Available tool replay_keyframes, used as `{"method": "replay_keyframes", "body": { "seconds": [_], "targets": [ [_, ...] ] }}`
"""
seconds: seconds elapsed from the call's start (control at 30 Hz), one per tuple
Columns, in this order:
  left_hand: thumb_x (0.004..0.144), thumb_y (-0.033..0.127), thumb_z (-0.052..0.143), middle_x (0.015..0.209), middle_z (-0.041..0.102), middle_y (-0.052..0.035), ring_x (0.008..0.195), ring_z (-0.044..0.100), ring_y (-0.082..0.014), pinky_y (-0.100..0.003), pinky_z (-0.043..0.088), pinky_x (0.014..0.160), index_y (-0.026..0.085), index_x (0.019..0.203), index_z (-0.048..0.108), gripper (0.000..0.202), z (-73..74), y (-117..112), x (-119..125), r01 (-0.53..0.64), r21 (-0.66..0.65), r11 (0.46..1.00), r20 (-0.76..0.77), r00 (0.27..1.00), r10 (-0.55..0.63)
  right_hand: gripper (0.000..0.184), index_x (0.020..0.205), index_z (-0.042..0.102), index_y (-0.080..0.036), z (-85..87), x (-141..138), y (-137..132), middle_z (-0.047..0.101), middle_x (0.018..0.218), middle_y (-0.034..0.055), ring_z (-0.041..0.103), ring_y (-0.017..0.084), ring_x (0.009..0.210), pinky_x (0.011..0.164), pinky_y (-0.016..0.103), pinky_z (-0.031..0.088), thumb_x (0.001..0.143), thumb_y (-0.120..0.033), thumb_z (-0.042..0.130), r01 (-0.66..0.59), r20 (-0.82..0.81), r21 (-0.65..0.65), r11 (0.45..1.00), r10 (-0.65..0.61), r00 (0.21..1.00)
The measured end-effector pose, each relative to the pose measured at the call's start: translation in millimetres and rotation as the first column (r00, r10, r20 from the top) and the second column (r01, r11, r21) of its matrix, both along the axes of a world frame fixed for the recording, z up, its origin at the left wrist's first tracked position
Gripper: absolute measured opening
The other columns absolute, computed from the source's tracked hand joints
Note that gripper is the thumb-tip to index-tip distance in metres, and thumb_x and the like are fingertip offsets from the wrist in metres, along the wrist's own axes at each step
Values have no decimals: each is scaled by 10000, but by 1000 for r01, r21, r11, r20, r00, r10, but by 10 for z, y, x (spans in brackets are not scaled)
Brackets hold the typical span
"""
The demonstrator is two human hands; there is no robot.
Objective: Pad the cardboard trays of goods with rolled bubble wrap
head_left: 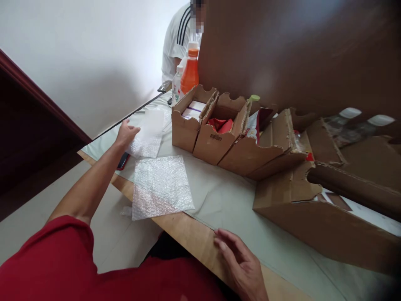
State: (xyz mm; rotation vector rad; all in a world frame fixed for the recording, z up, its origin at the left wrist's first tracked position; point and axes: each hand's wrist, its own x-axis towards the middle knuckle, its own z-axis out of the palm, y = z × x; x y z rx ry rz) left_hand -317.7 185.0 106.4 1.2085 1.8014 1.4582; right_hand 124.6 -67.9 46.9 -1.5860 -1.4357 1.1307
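My left hand (pixel 125 133) reaches far out to the left and rests on a stack of bubble wrap sheets (pixel 147 140), fingers curled over its near corner. A single square bubble wrap sheet (pixel 161 186) lies flat nearer to me, overhanging the table edge. My right hand (pixel 241 261) lies flat on the wooden table edge (pixel 194 240) close to my body, fingers stretched out and holding nothing. A dark phone with a red rim (pixel 123 161) lies just under my left wrist.
A row of open cardboard boxes (pixel 213 133) crosses the table, holding red packets and cartons. A large brown cardboard flap (pixel 297 54) fills the upper right. An orange bottle (pixel 189 71) and a clear bottle stand behind the boxes. Another person in a white shirt (pixel 177 42) sits opposite.
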Motion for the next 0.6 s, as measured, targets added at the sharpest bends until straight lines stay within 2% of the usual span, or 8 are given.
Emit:
{"method": "replay_keyframes", "body": {
  "seconds": [0.1, 0.23, 0.27, 0.3, 0.37, 0.43, 0.5, 0.6],
  "targets": [
    [756, 247, 687, 1178, 684, -109, 1092, 649, -279, -415, 544, 950, 220, 1271, 615, 520, -137, -384, 39, -80, 14, 997, -164, 983, 81, 288, 1083, 757, -236, 97, -154, 300, 801, 1049, 74, 757, 226, 941, 850, 326, 596, 945, -413, 577, -167, 222, 104, 981, 141, 965],
    [868, 394, 596, 1134, 705, -104, 1145, 648, -315, -499, 492, 1079, 208, 1117, 690, 325, -437, -1300, 301, 89, -24, 996, -587, 805, -86, 246, 1046, 738, -172, 135, -562, 813, 774, 970, 117, 712, 279, 942, 870, 405, 539, 965, -308, 549, -333, 581, 97, 938, 218, 784],
    [894, 421, 581, 1140, 700, -115, 1158, 641, -332, -527, 486, 1086, 206, 1109, 693, 324, -523, -1530, 376, 105, -25, 994, -634, 767, -97, 244, 1015, 732, -146, 128, -687, 920, 766, 999, 157, 699, 312, 982, 895, 444, 520, 971, -308, 556, -369, 650, 74, 927, 236, 723],
    [922, 430, 571, 1165, 694, -128, 1161, 638, -342, -548, 486, 1083, 206, 1117, 690, 320, -606, -1738, 444, 114, -37, 993, -659, 744, -110, 250, 996, 727, -130, 118, -808, 1011, 756, 1048, 192, 683, 335, 1023, 923, 469, 499, 971, -327, 576, -388, 667, 68, 919, 247, 703],
    [956, 421, 568, 1186, 684, -125, 1138, 645, -345, -579, 498, 1060, 237, 1153, 675, 290, -746, -2052, 547, 130, -76, 989, -681, 718, -147, 254, 1013, 712, -148, 95, -1015, 1143, 743, 1114, 189, 660, 326, 1076, 962, 457, 472, 965, -377, 614, -410, 676, 77, 909, 255, 691],
    [964, 418, 562, 1196, 682, -128, 1137, 638, -380, -639, 481, 1057, 264, 1148, 677, 266, -823, -2213, 623, 151, -95, 984, -699, 694, -174, 185, 992, 702, -181, 85, -1145, 1210, 748, 1106, 147, 656, 286, 1080, 963, 412, 463, 947, -352, 645, -436, 670, 84, 896, 273, 690],
    [948, 452, 547, 1217, 685, -66, 1124, 639, -394, -665, 495, 1021, 356, 1174, 681, 280, -816, -2260, 703, 152, -89, 984, -697, 697, -170, 107, 952, 691, -201, 109, -1174, 1205, 762, 1064, 100, 667, 242, 1042, 939, 361, 463, 930, -299, 655, -443, 649, 93, 892, 283, 706],
    [919, 502, 519, 1279, 671, 54, 1116, 652, -374, -573, 592, 793, 499, 1233, 648, 340, -674, -2255, 859, 123, -77, 989, -661, 737, -143, 75, 966, 674, -227, 196, -993, 1038, 776, 966, 18, 689, 170, 890, 820, 278, 470, 936, -231, 605, -406, 587, 104, 908, 274, 762]
  ]
}}
